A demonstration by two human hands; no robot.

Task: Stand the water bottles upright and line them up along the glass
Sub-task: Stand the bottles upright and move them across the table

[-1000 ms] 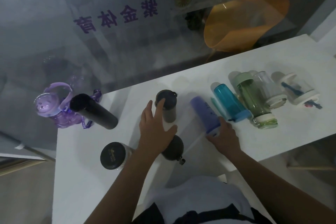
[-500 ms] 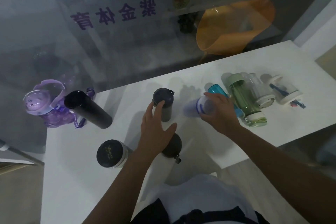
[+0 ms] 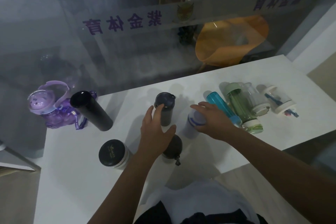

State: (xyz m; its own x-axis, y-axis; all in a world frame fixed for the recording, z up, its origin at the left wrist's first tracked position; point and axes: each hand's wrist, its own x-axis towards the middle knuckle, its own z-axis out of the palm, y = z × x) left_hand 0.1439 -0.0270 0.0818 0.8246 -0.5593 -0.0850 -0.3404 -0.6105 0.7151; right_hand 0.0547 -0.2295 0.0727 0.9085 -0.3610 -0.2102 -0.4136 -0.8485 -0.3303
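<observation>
Lavender bottle [image 3: 193, 122] upright in right grip [image 3: 212, 120], left grip [image 3: 156, 131] spread, seemingly empty, bare tabletop [image 3: 72, 151] leftward.

ten water bottles on one desk [image 3: 72, 178].
six upright: purple [image 3: 49, 107], black [image 3: 91, 111], grey [image 3: 164, 109], lilac [image 3: 192, 123], two dark-lidded; four lying: blue [image 3: 221, 105], green [image 3: 240, 107], two clear.

The right hand [image 3: 211, 121] covers the top of the upright pale lavender plastic bottle [image 3: 190, 127], hiding its cap. The left hand [image 3: 154, 132] hides part of the round dark grey bottle [image 3: 172, 148]. Both forearms run off the bottom edge.
</observation>
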